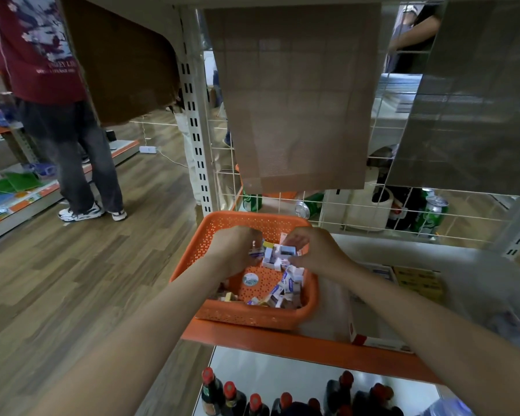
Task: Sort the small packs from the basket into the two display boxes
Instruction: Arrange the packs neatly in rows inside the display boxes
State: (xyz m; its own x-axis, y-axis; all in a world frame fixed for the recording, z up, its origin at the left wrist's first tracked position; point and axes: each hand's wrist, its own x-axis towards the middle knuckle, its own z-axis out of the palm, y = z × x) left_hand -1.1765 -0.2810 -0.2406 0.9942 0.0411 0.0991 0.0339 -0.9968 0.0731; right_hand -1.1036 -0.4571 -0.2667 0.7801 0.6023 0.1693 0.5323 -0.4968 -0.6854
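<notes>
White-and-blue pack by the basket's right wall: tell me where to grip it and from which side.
Probably pinch the pack across its two narrow sides, coming straight down from above: the orange basket has walls that block a sideways reach, and neighbouring packs crowd it.

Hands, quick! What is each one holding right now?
Left hand: fingers curled on small packs in the basket.
Right hand: pinches one white pack.

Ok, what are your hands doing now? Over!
Left hand and right hand both in the orange basket, each gripping small packs. Loose packs lie below. Display boxes just right of basket, nothing between.
</notes>
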